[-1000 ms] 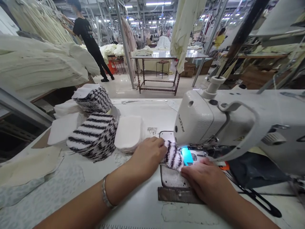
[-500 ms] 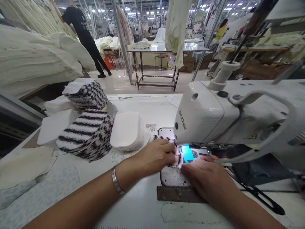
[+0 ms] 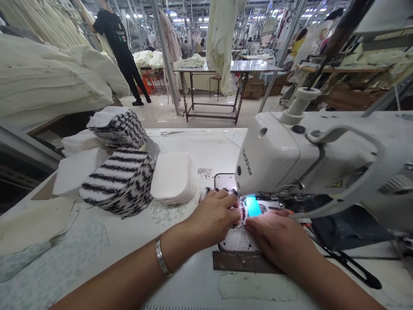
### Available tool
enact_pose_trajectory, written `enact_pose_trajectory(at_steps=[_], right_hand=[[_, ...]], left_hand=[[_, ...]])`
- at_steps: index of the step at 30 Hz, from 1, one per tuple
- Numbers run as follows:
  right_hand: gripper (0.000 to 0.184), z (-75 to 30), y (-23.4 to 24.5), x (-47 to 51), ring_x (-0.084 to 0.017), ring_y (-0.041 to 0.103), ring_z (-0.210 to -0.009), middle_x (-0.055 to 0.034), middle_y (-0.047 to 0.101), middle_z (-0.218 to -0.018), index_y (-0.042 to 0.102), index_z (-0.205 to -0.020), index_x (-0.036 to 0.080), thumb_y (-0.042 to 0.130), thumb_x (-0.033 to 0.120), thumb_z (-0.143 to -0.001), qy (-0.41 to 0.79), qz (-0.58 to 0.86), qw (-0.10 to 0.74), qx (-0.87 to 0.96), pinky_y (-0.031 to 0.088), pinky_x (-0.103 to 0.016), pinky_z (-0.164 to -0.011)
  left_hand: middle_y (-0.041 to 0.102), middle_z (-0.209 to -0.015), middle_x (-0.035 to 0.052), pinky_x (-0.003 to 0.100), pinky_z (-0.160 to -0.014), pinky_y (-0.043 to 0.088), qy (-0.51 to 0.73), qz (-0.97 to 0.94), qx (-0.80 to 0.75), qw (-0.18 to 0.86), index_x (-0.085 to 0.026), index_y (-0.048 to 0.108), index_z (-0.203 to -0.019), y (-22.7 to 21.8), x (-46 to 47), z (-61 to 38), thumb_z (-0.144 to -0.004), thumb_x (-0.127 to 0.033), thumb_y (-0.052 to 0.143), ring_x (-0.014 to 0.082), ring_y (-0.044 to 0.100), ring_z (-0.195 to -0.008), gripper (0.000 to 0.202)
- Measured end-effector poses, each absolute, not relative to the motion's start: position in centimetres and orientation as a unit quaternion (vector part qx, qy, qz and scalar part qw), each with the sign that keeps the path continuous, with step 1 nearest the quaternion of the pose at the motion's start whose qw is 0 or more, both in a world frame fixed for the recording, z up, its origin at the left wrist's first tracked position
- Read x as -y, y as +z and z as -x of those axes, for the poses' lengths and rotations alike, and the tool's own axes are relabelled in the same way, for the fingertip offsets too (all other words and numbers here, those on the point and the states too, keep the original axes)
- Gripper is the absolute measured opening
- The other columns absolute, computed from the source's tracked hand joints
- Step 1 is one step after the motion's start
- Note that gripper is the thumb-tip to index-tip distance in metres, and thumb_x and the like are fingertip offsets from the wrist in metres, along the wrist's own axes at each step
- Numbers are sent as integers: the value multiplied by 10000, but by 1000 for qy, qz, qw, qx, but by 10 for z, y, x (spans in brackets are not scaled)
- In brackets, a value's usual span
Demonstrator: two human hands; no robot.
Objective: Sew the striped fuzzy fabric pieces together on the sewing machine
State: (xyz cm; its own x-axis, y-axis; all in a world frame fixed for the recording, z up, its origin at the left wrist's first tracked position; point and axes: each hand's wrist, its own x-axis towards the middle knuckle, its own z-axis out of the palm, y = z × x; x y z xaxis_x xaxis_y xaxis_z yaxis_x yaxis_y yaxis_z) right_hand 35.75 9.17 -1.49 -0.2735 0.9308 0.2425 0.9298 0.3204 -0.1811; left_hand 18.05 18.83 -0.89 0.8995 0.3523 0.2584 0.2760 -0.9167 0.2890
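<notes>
A small black-and-white striped fabric piece (image 3: 240, 212) lies on the metal plate (image 3: 237, 243) under the head of a white sewing machine (image 3: 271, 161), next to a lit blue guide (image 3: 252, 206). My left hand (image 3: 214, 217) presses on the piece from the left, fingers curled over it. From the right, my right hand (image 3: 279, 239) lies on the plate with its fingertips against the piece's edge. Most of the piece is hidden under my fingers.
Stacks of striped pieces (image 3: 118, 181) and white pieces (image 3: 172, 176) sit left of the machine on the table (image 3: 180, 280). Black scissors (image 3: 351, 267) lie at the right. A person in black (image 3: 121, 47) stands at the far left by hanging cloth.
The striped piece has gone further under the machine head, and both hands have closed in on it; my left hand now covers most of it.
</notes>
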Motion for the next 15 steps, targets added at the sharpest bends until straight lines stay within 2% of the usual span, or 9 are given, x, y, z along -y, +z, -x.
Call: enact_pose_trajectory(at_steps=[6, 11, 15], right_hand=[[262, -359, -17, -92, -144, 569, -587, 34, 598, -631, 582, -760, 237, 368, 234, -912, -6, 575, 175, 799, 293, -266, -588], [218, -362, -22, -90, -144, 579, -609, 30, 631, -698, 597, -876, 236, 385, 243, -924, -36, 561, 217, 798, 335, -265, -635], [182, -363, -24, -91, -140, 591, -626, 25, 638, -723, 595, -896, 228, 414, 233, -916, -41, 551, 224, 803, 351, -265, -659]], left_hand=[[572, -1011, 21, 338, -742, 340, 134, -967, -186, 111, -206, 624, -837, -7, -185, -181, -873, -216, 494, 193, 469, -912, 135], [573, -1004, 34, 360, -751, 361, 134, -962, -217, 95, -197, 619, -847, -7, -179, -184, -872, -246, 502, 212, 470, -931, 129], [581, -1008, 32, 355, -805, 397, 140, -950, -233, 156, -195, 649, -845, 0, -181, -184, -862, -240, 521, 207, 484, -943, 137]])
